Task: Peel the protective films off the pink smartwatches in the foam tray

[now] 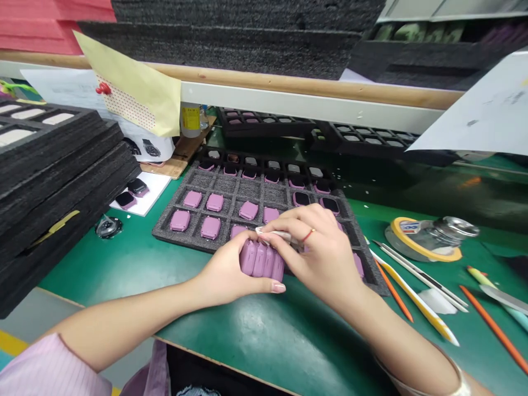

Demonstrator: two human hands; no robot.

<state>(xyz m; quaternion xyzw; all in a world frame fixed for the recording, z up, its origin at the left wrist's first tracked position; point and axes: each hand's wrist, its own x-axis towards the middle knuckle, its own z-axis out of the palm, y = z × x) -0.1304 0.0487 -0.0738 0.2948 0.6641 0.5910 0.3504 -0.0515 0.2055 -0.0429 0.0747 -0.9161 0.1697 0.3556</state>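
Over the foam tray point(173, 234), left hand point(223, 272) with its grip closed on pink watch cases point(260, 261), right hand point(317, 253) pinching a pale tool point(274, 236) against them (tape label point(410, 226) unreadable)

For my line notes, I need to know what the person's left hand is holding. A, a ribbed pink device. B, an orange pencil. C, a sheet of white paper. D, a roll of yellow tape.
A. The left hand cups the ribbed pink device just over the edge of the black foam tray.
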